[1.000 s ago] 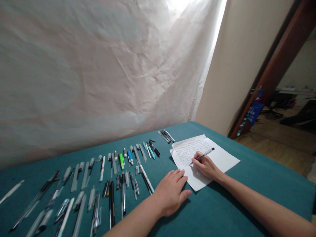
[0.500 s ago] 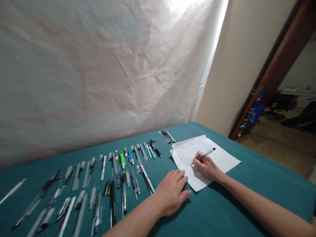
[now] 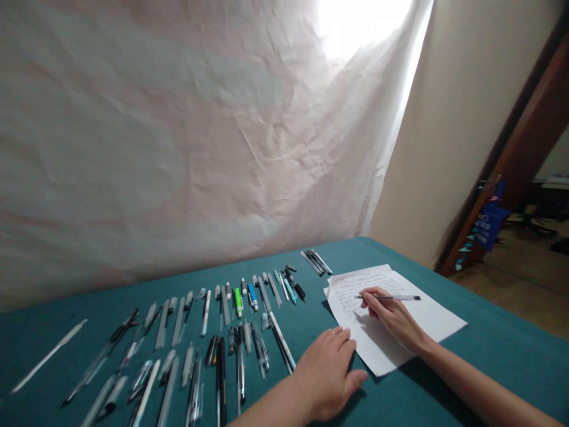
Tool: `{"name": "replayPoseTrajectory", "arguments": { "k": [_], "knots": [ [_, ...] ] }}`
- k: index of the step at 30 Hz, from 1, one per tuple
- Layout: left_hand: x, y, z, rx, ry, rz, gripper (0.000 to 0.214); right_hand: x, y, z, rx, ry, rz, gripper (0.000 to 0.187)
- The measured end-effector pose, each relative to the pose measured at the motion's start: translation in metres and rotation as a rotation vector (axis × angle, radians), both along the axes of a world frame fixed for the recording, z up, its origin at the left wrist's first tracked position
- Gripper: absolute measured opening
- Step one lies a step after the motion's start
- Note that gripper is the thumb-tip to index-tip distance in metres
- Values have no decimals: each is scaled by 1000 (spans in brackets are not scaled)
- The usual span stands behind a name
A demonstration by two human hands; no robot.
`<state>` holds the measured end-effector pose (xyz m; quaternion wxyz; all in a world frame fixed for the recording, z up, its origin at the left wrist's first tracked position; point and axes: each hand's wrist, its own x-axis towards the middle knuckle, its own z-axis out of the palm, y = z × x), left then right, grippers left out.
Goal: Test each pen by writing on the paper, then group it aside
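Observation:
My right hand (image 3: 391, 314) is closed around a pen (image 3: 400, 298) with a clear barrel and a dark end, held nearly level over the paper. Beneath it lie sheets of white paper (image 3: 433, 314), the left one covered with rows of handwriting. Whether the tip touches the sheet I cannot tell. My left hand (image 3: 329, 370) rests palm down, fingers stretched, on the green tabletop at the lower left edge of the paper. Beside its wrist is a white pen (image 3: 282, 342).
Many pens lie in rows across the left half of the green table (image 3: 502, 356), among them a green highlighter (image 3: 239, 302) and a blue one (image 3: 253, 296). A small bunch of pens (image 3: 316, 262) sits behind the paper. A pale sheet (image 3: 200, 148) hangs behind the table.
My right hand has lifted the pen from the writing; the pen now lies flatter. The view has shifted, so the table appears lower and farther right. My left hand stays beside the paper.

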<state>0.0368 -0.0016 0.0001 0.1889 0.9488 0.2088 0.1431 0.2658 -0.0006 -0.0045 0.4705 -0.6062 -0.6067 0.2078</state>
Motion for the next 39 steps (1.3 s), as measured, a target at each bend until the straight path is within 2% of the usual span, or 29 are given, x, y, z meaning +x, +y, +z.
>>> {"name": "replayPoseTrajectory", "arguments": {
  "k": [4, 6, 7, 9, 14, 16, 19, 22, 26, 29, 32, 35, 39],
  "knots": [
    [0, -1, -3, -28, -57, 44, 53, -27, 33, 24, 29, -59, 219, 31],
    [0, -1, -4, -37, -76, 48, 53, -45, 61, 34, 47, -187, 355, 28],
    [0, -1, -4, -40, -84, 45, 53, -54, 78, 37, 61, -282, 378, 27],
    [1, 0, -5, -38, -92, 33, 51, -71, 112, 40, 49, -549, 352, 22],
    [4, 7, -17, -42, -63, 22, 45, -104, 183, 28, 17, -638, 249, 19],
    [8, 11, -24, -59, -62, 34, 44, -111, 198, 19, -1, -655, 200, 19],
    [13, 15, -35, -90, -37, 66, 43, -113, 207, 8, -16, -670, 157, 19],
    [16, 18, -40, -117, -32, 58, 42, -107, 203, 8, -4, -667, 143, 20],
    [12, 17, -33, -171, -97, 42, 40, -92, 187, 30, 54, -621, 166, 22],
    [5, 14, -22, -232, -147, 28, 42, -82, 166, 51, 110, -562, 206, 22],
    [0, 10, -12, -296, -204, 68, 46, -74, 132, 60, 168, -402, 294, 21],
    [-1, 6, -10, -407, -337, 172, 44, -67, 91, 54, 162, -319, 344, 20],
    [6, 6, -16, -661, -618, 288, 39, -57, 38, 30, 145, -299, 298, 13]
  ]
}}
